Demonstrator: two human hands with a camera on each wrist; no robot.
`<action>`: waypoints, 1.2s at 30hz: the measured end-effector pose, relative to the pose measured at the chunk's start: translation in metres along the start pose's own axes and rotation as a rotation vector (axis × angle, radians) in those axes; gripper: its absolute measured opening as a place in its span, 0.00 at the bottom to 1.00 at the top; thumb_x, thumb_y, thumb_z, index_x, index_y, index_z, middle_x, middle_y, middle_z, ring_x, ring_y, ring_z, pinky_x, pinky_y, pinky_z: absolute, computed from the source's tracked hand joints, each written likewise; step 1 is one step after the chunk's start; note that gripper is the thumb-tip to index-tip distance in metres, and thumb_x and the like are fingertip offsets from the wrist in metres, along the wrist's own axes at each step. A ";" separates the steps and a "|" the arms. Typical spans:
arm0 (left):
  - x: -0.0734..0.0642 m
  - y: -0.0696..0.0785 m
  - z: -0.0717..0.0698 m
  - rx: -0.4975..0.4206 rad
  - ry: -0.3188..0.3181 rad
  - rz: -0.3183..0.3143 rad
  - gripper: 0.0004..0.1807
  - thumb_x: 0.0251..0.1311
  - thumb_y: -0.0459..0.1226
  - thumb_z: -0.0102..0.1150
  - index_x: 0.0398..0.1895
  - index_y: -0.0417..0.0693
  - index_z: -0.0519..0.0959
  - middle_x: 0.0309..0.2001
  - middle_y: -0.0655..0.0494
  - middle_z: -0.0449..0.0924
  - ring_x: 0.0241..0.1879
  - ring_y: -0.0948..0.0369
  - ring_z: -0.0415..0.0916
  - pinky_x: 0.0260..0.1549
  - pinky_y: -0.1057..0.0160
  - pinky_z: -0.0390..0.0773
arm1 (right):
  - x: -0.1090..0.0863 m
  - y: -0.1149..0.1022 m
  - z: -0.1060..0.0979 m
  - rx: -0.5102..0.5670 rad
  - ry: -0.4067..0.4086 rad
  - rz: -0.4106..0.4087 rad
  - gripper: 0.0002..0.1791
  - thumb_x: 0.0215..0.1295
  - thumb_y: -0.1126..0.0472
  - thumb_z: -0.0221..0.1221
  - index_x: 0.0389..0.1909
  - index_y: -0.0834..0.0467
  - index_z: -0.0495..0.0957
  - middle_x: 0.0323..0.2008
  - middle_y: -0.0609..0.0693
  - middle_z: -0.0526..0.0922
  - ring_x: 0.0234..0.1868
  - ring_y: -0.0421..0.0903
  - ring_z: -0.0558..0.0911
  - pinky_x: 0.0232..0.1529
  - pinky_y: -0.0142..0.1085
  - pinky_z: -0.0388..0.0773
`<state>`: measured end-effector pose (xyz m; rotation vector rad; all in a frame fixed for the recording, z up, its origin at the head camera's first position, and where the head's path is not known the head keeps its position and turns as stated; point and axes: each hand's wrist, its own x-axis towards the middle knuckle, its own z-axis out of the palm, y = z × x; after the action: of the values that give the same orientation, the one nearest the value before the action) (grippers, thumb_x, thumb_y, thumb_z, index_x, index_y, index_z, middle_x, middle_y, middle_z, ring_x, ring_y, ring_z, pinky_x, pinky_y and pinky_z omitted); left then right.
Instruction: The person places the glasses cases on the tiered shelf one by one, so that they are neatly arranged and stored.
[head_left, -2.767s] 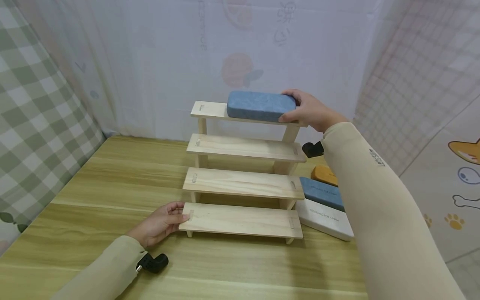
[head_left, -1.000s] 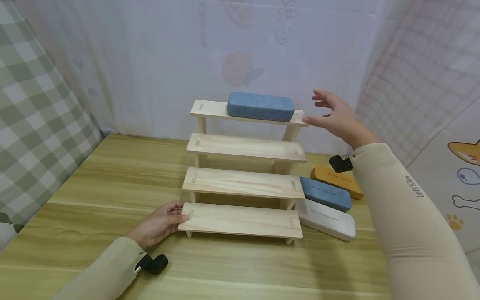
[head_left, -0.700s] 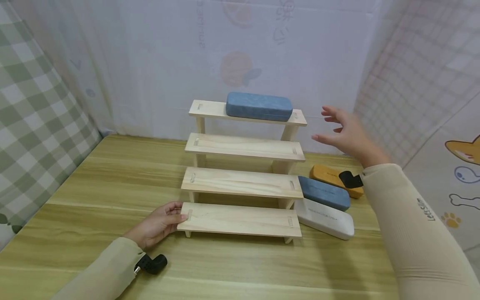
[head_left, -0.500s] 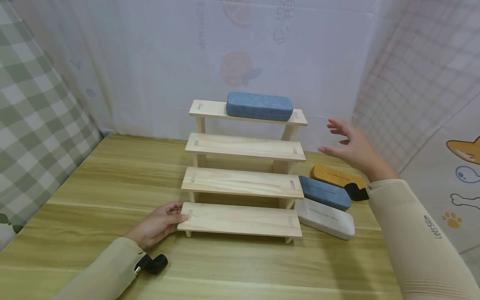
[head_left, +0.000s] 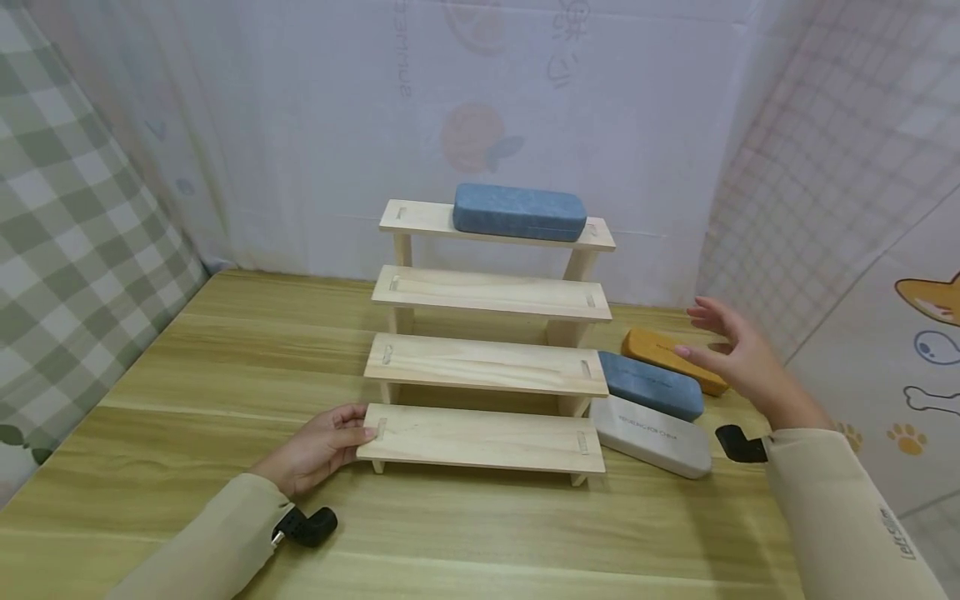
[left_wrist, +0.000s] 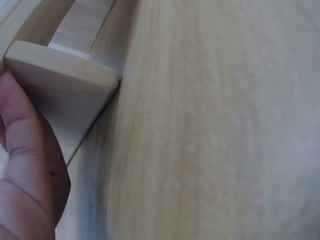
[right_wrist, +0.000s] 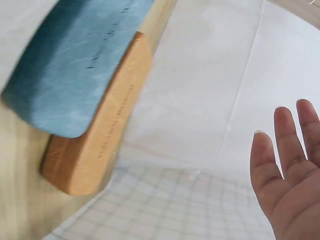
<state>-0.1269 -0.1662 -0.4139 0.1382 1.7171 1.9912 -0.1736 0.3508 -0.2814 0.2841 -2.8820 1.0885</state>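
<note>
A stepped wooden display rack (head_left: 487,364) stands on the table, and a blue glasses case (head_left: 519,212) lies along its top shelf. With the thumb on top, my left hand (head_left: 318,446) grips the left end of the lowest shelf; the left wrist view shows the fingers (left_wrist: 22,130) against the board's end. My right hand (head_left: 738,358) hovers at the right with fingers spread and nothing in it, overlapping the end of an orange glasses case (head_left: 652,347). Beside that case lie a second blue glasses case (head_left: 651,386) and a white one (head_left: 652,437), right of the rack.
The wood-grain table (head_left: 225,400) extends left and front of the rack. A white printed curtain (head_left: 337,150) hangs close behind, green checked cloth (head_left: 67,167) at the left, and grid-patterned cloth (head_left: 817,183) at the right.
The right hand has let go of the blue glasses case on the top shelf and moved right and down toward the orange case. The left hand has stayed on the lowest shelf.
</note>
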 end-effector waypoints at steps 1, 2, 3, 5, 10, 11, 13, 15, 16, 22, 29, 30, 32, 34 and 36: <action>0.000 0.000 0.000 0.000 -0.001 0.001 0.36 0.68 0.31 0.52 0.69 0.22 0.46 0.52 0.48 0.72 0.47 0.64 0.75 0.48 0.67 0.77 | -0.003 0.005 0.000 0.007 -0.002 0.000 0.45 0.67 0.54 0.59 0.76 0.61 0.44 0.68 0.67 0.59 0.64 0.63 0.61 0.52 0.25 0.67; 0.000 -0.001 0.000 0.001 -0.001 0.002 0.36 0.68 0.31 0.51 0.69 0.22 0.46 0.51 0.48 0.73 0.47 0.64 0.75 0.48 0.67 0.77 | -0.007 0.009 0.001 0.012 -0.003 0.006 0.44 0.67 0.54 0.59 0.76 0.61 0.45 0.68 0.67 0.59 0.64 0.61 0.61 0.47 0.20 0.65; 0.000 -0.001 0.000 0.002 -0.003 0.005 0.36 0.68 0.31 0.51 0.69 0.22 0.45 0.51 0.48 0.73 0.47 0.64 0.75 0.48 0.67 0.77 | -0.010 0.014 0.002 0.021 -0.005 0.011 0.44 0.68 0.54 0.58 0.76 0.61 0.44 0.68 0.67 0.59 0.64 0.58 0.62 0.45 0.16 0.64; 0.000 -0.001 0.000 0.001 0.001 0.004 0.35 0.68 0.31 0.51 0.69 0.22 0.46 0.51 0.49 0.73 0.46 0.64 0.75 0.48 0.67 0.78 | -0.017 0.024 0.004 0.030 -0.009 0.018 0.43 0.69 0.55 0.58 0.75 0.62 0.45 0.68 0.67 0.60 0.62 0.49 0.64 0.43 0.13 0.63; 0.001 0.000 0.000 -0.002 0.011 -0.004 0.36 0.68 0.31 0.52 0.69 0.22 0.46 0.51 0.48 0.72 0.47 0.64 0.75 0.48 0.67 0.77 | -0.034 0.048 0.012 0.059 -0.030 0.048 0.40 0.71 0.57 0.55 0.74 0.65 0.46 0.65 0.62 0.62 0.56 0.31 0.65 0.42 0.16 0.67; 0.001 -0.001 0.000 -0.002 0.010 -0.003 0.36 0.68 0.31 0.52 0.69 0.22 0.46 0.51 0.48 0.72 0.47 0.64 0.75 0.48 0.67 0.77 | -0.037 0.051 0.013 0.065 -0.041 0.060 0.40 0.71 0.57 0.55 0.74 0.65 0.45 0.65 0.62 0.62 0.58 0.34 0.66 0.42 0.17 0.67; 0.001 0.000 0.000 0.000 0.006 0.000 0.36 0.68 0.31 0.52 0.69 0.22 0.46 0.52 0.47 0.72 0.47 0.64 0.75 0.49 0.67 0.77 | -0.044 0.058 0.016 0.070 -0.064 0.091 0.40 0.72 0.56 0.54 0.75 0.64 0.44 0.66 0.62 0.61 0.62 0.44 0.65 0.46 0.22 0.69; 0.002 0.000 0.000 -0.002 0.004 0.001 0.36 0.68 0.31 0.52 0.69 0.22 0.46 0.52 0.47 0.71 0.47 0.64 0.74 0.49 0.67 0.77 | -0.050 0.063 0.019 0.067 -0.080 0.117 0.40 0.72 0.55 0.53 0.75 0.64 0.44 0.66 0.64 0.60 0.63 0.50 0.63 0.49 0.29 0.70; 0.002 0.000 0.000 -0.003 0.006 0.000 0.36 0.68 0.31 0.52 0.69 0.22 0.46 0.52 0.47 0.71 0.47 0.64 0.75 0.48 0.67 0.77 | -0.052 0.065 0.020 0.060 -0.088 0.125 0.39 0.72 0.55 0.53 0.75 0.64 0.44 0.67 0.65 0.59 0.64 0.50 0.63 0.49 0.32 0.70; 0.001 0.000 0.001 -0.002 0.012 -0.002 0.35 0.68 0.30 0.51 0.69 0.23 0.46 0.51 0.48 0.72 0.46 0.64 0.75 0.48 0.68 0.77 | -0.066 0.074 0.026 0.054 -0.141 0.141 0.37 0.73 0.56 0.52 0.73 0.68 0.48 0.66 0.68 0.60 0.52 0.23 0.59 0.50 0.47 0.70; 0.002 0.001 0.002 0.001 0.005 0.004 0.34 0.68 0.30 0.50 0.69 0.23 0.46 0.52 0.48 0.72 0.47 0.64 0.74 0.49 0.67 0.77 | -0.074 0.081 0.031 0.046 -0.208 0.186 0.37 0.71 0.55 0.53 0.71 0.71 0.50 0.65 0.72 0.60 0.62 0.59 0.63 0.48 0.44 0.71; 0.002 0.001 0.002 0.002 0.008 0.003 0.34 0.68 0.30 0.50 0.69 0.23 0.46 0.52 0.48 0.72 0.47 0.64 0.74 0.49 0.67 0.77 | -0.075 0.082 0.032 0.044 -0.214 0.190 0.37 0.70 0.55 0.54 0.70 0.71 0.51 0.64 0.72 0.61 0.62 0.65 0.62 0.48 0.44 0.71; 0.001 0.001 0.002 0.005 0.008 0.003 0.34 0.68 0.30 0.50 0.69 0.23 0.46 0.51 0.48 0.72 0.47 0.64 0.74 0.49 0.67 0.77 | -0.077 0.084 0.034 0.031 -0.222 0.198 0.38 0.69 0.55 0.55 0.70 0.71 0.52 0.64 0.72 0.61 0.61 0.63 0.64 0.48 0.43 0.72; 0.001 0.000 0.002 0.006 0.010 0.002 0.35 0.68 0.30 0.50 0.69 0.23 0.46 0.51 0.48 0.72 0.47 0.64 0.75 0.48 0.67 0.77 | -0.079 0.086 0.037 0.016 -0.228 0.213 0.38 0.68 0.54 0.57 0.69 0.71 0.53 0.64 0.71 0.62 0.58 0.50 0.69 0.46 0.38 0.72; 0.001 0.000 0.001 0.005 0.011 0.003 0.35 0.68 0.30 0.50 0.69 0.23 0.46 0.51 0.49 0.72 0.46 0.64 0.75 0.48 0.67 0.77 | -0.080 0.087 0.038 0.001 -0.234 0.222 0.39 0.67 0.53 0.58 0.69 0.70 0.54 0.64 0.71 0.63 0.53 0.37 0.69 0.45 0.33 0.72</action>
<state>-0.1275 -0.1644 -0.4137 0.1315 1.7295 1.9932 -0.1108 0.4020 -0.3757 0.0984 -3.1833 1.1604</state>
